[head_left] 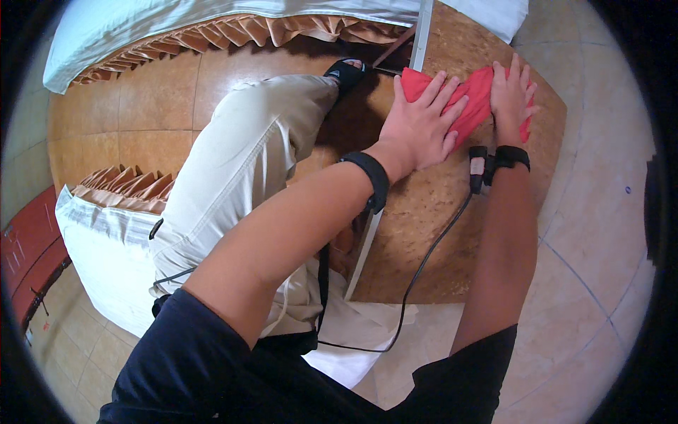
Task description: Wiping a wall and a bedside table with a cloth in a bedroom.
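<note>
A folded red cloth (477, 93) lies on a brown wooden top (424, 247) with a burl-like grain. My left hand (421, 121) rests flat on the cloth's left part, fingers spread and pointing away from me. On the cloth's right end, my right hand (510, 100) presses down with its fingers stretched out and apart. Both palms hide much of the cloth, and neither hand grips it. Each wrist wears a black strap; a small black device (478, 169) sits beside the right one, with a black cable (429, 251) running back toward my body.
A white-covered bed with a brown ruffled skirt (212, 39) stands at the far left, another white cover (106, 247) nearer. My leg in light trousers (226, 155) stretches over brown floor tiles (155, 95). Pale tiles (593, 212) lie right of the wooden top.
</note>
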Tool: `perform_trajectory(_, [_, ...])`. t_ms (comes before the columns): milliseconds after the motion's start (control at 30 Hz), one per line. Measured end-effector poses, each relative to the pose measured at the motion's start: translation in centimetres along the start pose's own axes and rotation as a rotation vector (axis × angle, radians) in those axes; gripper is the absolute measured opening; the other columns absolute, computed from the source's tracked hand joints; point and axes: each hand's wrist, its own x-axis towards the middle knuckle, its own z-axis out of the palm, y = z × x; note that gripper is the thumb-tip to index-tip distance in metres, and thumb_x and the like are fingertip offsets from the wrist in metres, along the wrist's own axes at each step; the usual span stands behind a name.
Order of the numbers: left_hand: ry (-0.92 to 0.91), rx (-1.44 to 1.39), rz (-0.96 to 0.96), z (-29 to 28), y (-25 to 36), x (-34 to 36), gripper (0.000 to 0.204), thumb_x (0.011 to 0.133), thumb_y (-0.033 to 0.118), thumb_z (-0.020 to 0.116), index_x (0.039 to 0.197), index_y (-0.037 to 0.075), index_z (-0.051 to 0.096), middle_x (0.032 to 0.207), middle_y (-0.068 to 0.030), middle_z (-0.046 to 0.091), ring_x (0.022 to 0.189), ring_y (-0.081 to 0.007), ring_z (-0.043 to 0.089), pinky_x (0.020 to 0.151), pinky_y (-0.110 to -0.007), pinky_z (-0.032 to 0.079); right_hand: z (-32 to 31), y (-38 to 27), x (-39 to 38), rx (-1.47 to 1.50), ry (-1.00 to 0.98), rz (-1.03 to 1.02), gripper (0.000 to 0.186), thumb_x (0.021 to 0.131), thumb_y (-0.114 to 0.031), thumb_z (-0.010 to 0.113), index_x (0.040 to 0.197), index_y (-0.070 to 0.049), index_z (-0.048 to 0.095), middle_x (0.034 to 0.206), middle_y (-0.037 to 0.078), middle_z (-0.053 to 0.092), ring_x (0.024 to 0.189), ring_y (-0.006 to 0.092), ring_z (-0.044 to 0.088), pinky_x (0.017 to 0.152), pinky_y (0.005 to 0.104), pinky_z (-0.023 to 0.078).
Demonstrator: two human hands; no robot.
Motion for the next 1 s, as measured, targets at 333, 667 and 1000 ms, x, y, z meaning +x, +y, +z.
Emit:
perform_trajectory(333, [0.017,-0.028,-0.005,-0.3,-0.1,-0.1,0.055,0.087,0.039,0.043,0.137,0.016,0.040,0.146,-0.0112,0.031,0.137,-0.0255,0.027,0.094,-0.069,0.028,0.6,0.5,1.3,0.057,0.018,-0.148,0.065,0.086,-0.057,0.042,0.144,-0.032,0.027,0.153,0.001,0.021,0.140,0.0319,0.016,0.107,0.0628,0.010])
perform_trajectory(667, [0.018,-0.055,-0.007,-0.7,-0.2,-0.1,0.056,0.087,0.039,0.042,0.137,0.015,0.040,0.146,-0.0116,0.031,0.136,-0.0273,0.028,0.095,-0.068,0.029,0.8,1.0,2.9,0.165,0.112,-0.254,0.063,0.086,-0.052,0.047,0.143,-0.030,0.032,0.151,0.003,0.025,0.140,0.0293,0.020,0.108,0.0629,0.007])
perform_trajectory(1000, [0.020,-0.039,-0.006,-0.5,0.0,-0.1,0.055,0.087,0.038,0.043,0.136,0.014,0.041,0.146,-0.0123,0.032,0.136,-0.0276,0.028,0.093,-0.066,0.030,0.6,0.7,3.4,0.162,0.105,-0.088,0.065,0.087,-0.055,0.041,0.145,-0.027,0.028,0.152,0.006,0.022,0.141,0.0315,0.016,0.106,0.0660,0.001])
